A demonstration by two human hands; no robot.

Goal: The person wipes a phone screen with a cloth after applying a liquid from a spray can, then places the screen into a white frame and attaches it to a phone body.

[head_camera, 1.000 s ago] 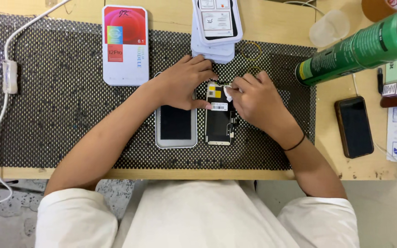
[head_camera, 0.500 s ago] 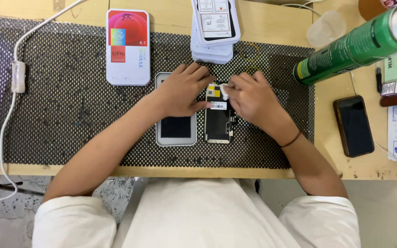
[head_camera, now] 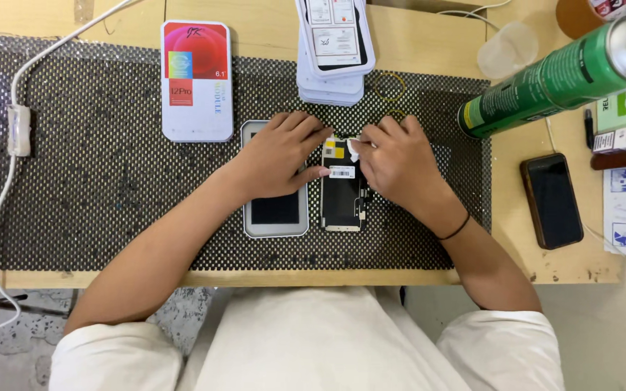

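A phone display panel [head_camera: 343, 199] lies back side up on the black perforated mat [head_camera: 96, 188], with yellow and white stickers near its top. My left hand [head_camera: 280, 153] rests over a white tray with a dark screen [head_camera: 275, 213] and presses its fingertips on the panel's left edge. My right hand [head_camera: 398, 163] pinches a small white wipe [head_camera: 354, 149] against the panel's top.
A white box with a colourful label [head_camera: 196, 80] lies at upper left. A stack of white boxes [head_camera: 333, 47] sits behind the hands. A green spray can [head_camera: 559, 76], a plastic cup [head_camera: 507, 49] and a dark phone [head_camera: 552, 200] are at right. A white cable [head_camera: 10, 145] runs along the left.
Both hands stay on the panel; my right hand has shifted slightly with the wipe over the panel's top. The view has moved a little.
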